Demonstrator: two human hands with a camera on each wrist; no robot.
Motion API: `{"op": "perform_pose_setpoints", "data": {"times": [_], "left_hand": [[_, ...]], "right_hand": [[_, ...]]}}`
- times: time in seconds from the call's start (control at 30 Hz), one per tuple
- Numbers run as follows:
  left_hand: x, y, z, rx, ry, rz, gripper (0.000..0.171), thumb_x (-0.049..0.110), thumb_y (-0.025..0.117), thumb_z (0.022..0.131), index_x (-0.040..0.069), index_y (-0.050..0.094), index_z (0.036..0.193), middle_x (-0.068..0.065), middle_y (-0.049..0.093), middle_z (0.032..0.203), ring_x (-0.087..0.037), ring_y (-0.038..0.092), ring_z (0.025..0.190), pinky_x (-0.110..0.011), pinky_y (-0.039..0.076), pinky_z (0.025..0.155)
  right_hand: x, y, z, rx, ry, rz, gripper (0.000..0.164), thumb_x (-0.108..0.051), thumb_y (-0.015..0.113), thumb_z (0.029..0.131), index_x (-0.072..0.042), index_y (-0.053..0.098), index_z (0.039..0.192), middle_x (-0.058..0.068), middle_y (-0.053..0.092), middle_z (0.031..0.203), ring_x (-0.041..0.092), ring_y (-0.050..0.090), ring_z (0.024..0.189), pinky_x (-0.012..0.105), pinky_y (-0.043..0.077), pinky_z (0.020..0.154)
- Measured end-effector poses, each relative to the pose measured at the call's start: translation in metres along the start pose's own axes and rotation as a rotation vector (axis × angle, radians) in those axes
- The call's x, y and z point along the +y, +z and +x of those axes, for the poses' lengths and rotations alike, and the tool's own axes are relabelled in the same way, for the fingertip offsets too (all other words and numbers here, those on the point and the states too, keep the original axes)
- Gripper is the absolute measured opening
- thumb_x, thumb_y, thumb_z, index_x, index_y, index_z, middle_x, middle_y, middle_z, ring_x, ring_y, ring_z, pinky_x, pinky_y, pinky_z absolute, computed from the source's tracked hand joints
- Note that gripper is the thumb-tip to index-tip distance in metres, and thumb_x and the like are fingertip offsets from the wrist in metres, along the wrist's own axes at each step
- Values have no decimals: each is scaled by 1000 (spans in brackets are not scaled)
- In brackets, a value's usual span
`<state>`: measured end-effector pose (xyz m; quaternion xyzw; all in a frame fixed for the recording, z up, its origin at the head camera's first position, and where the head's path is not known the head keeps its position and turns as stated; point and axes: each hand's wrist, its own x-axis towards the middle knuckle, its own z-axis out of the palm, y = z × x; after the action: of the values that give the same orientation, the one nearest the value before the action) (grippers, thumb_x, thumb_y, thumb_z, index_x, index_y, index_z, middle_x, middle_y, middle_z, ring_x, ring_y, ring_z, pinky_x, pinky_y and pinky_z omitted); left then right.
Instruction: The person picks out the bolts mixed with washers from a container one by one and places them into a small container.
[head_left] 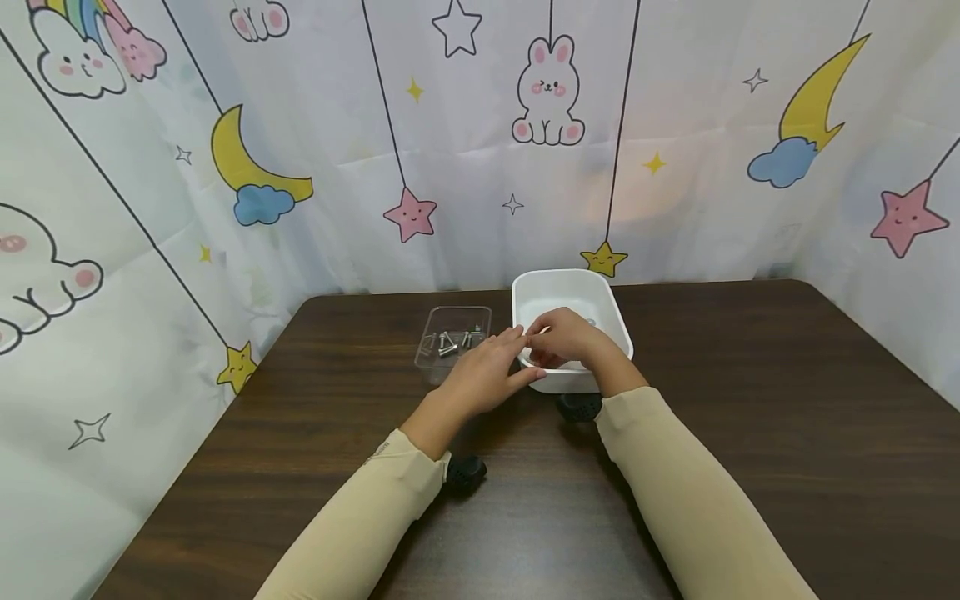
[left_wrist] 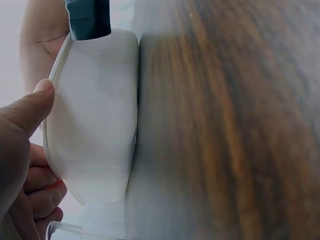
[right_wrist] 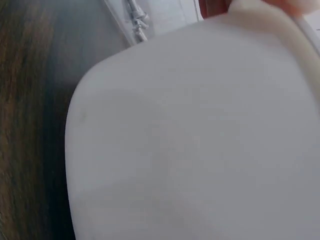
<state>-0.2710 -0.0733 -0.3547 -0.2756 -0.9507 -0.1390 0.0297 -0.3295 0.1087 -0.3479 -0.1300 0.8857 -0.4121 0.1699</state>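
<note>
A white plastic tub (head_left: 573,382) stands on the table, and its outer wall (left_wrist: 95,115) fills much of the left wrist view. My left hand (head_left: 483,375) grips its near left corner, the thumb (left_wrist: 37,102) at the rim and bent fingers (left_wrist: 42,192) by the side. Over the tub, my right hand (head_left: 567,340) reaches inside with curled fingers near the left rim. Whether those fingers pinch anything is hidden. Left of the tub, a clear plastic box (head_left: 427,358) holds several metal screws (head_left: 448,343).
Dark wooden table (head_left: 750,433) spreads around both containers. A patterned white curtain (head_left: 465,125) hangs right behind its back edge. Black wrist devices sit under the left cuff (head_left: 467,473) and the right cuff (head_left: 579,407), the right one close to the tub's near wall.
</note>
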Motion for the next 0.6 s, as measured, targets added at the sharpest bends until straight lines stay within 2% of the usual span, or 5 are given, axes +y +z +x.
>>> {"op": "perform_pose_setpoints", "data": {"times": [0.23, 0.4, 0.6], "left_hand": [[0, -1, -1, -11, -14, -3, 72, 59, 50, 96, 15, 39, 152, -4, 31, 161, -29, 34, 146, -48, 34, 116], [-1, 0, -1, 2, -11, 6, 74, 60, 50, 96, 11, 41, 151, -7, 32, 160, -28, 35, 145, -46, 33, 117], [-3, 0, -1, 26, -35, 9, 78, 62, 51, 94, 8, 41, 150, -9, 34, 159, -31, 37, 144, -47, 35, 115]], "right_hand": [[1, -6, -2, 125, 6, 42, 21, -15, 69, 92, -4, 71, 109, 14, 70, 102, 23, 70, 80, 34, 61, 75], [1, -7, -4, 193, -38, 74, 25, -14, 71, 90, -4, 71, 113, 13, 69, 106, 25, 73, 88, 37, 60, 82], [-1, -8, -5, 290, -106, 45, 27, -14, 74, 86, -5, 72, 112, 12, 72, 108, 23, 70, 95, 35, 59, 81]]}}
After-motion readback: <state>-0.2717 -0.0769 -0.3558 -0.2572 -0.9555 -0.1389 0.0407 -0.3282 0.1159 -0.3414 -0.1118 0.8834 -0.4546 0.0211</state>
